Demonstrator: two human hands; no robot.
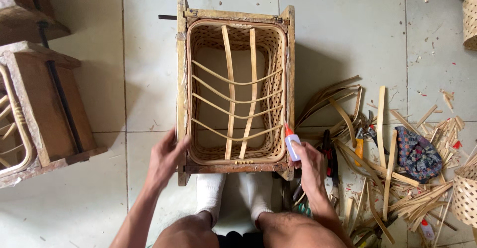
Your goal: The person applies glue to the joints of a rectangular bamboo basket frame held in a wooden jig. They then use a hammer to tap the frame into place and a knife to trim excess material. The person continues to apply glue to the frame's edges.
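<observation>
A woven bamboo basket (276, 69) sits inside a rectangular wooden frame (182, 69) on the tiled floor, with thin curved bamboo strips (233, 85) crossing over its opening. My left hand (166, 159) grips the frame's near left corner. My right hand (309, 166) holds a small glue bottle (291, 143) with a red tip, its nozzle pointing up at the basket's near right rim. My two feet in white socks (233, 193) rest just under the frame's near edge.
Bamboo strips and offcuts (382, 148) lie scattered right of the frame, with pliers (362, 131), dark-handled tools (328, 153) and a patterned cloth (417, 153). Another wooden frame (44, 104) stands at left. Woven baskets (464, 193) sit at the right edge.
</observation>
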